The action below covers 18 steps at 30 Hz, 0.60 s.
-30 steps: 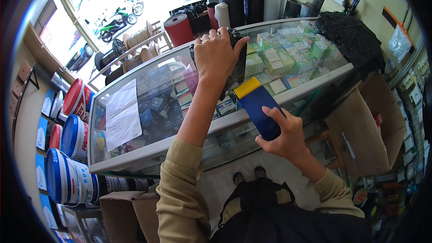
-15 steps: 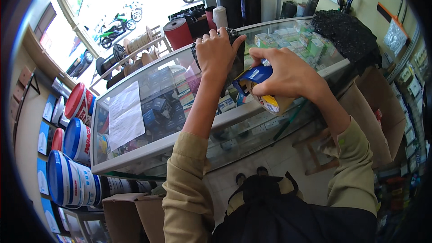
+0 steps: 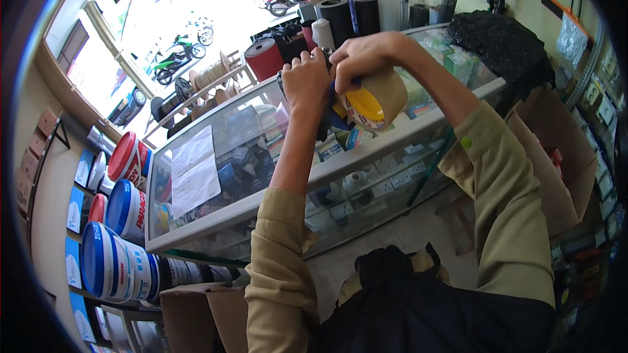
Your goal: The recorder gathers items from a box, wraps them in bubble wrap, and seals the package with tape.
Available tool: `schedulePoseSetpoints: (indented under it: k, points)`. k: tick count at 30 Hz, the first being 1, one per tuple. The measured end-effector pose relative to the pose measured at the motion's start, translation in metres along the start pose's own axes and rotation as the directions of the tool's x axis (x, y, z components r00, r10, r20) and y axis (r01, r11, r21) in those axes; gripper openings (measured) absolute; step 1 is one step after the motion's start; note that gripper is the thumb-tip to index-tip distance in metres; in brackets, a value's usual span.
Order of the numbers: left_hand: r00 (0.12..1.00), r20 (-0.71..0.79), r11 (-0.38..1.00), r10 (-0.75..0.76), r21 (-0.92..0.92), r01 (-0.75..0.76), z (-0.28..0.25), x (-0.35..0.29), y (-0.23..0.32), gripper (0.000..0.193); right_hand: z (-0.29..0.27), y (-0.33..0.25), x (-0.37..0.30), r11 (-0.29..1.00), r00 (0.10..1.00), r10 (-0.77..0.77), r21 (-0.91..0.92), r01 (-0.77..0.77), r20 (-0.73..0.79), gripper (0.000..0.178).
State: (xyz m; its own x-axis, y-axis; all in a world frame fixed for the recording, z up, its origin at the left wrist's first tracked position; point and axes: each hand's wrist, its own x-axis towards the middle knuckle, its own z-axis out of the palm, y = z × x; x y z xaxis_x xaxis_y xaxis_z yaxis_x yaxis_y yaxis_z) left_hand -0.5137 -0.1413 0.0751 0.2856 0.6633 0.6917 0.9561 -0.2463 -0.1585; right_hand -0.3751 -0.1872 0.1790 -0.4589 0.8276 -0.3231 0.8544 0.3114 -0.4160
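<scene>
Over the glass display counter (image 3: 425, 123), my left hand (image 3: 306, 84) is closed on a dark, black-wrapped object (image 3: 322, 132). Most of that object is hidden behind the hand and wrist. My right hand (image 3: 366, 55) curls over a blue tape dispenser (image 3: 338, 119), its fingers close beside the left hand. The dispenser carries a wide roll of brown packing tape (image 3: 394, 95) with a yellow core. Whether the tape's free end touches the dark object cannot be seen.
Small boxes fill the counter, and a paper sheet (image 3: 195, 170) lies on its left. Rolls of sheeting (image 3: 333, 23) stand behind it. A black plastic heap (image 3: 500, 49) covers its right end. Open cardboard boxes (image 3: 556, 157) and paint buckets (image 3: 118, 261) stand around me.
My right hand has moved left and up to my left hand, turning the tape dispenser so the roll's yellow core faces me. The left hand still grips the dark object.
</scene>
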Motion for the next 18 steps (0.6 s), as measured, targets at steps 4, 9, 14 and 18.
schedulePoseSetpoints:
  k: [4, 9, 14, 18]
  points:
    - [0.991, 0.109, 0.996, -0.083, -0.021, 0.086, -0.008, -0.001, -0.022, 0.06, 0.081, 0.053, 0.043, 0.999, 0.955, -0.004, 0.033, -0.007, 0.296, 0.026]
    - [0.994, 0.105, 0.999, -0.006, -0.049, 0.011, -0.006, 0.005, -0.012, 0.06, 0.051, 0.1, -0.046, 0.615, 0.859, -0.492, 0.755, 0.227, 0.142, 0.036]
    - [0.989, 0.148, 0.995, -0.009, -0.093, 0.023, -0.02, 0.007, -0.005, 0.062, 0.053, 0.183, -0.046, -0.327, 0.856, -0.481, 0.945, 0.024, -0.188, 0.021]
    - [0.983, 0.18, 0.994, -0.038, -0.09, 0.055, -0.019, 0.006, -0.011, 0.063, 0.083, 0.183, -0.008, -0.254, 0.918, 0.264, 0.897, 0.362, -0.296, 0.013]
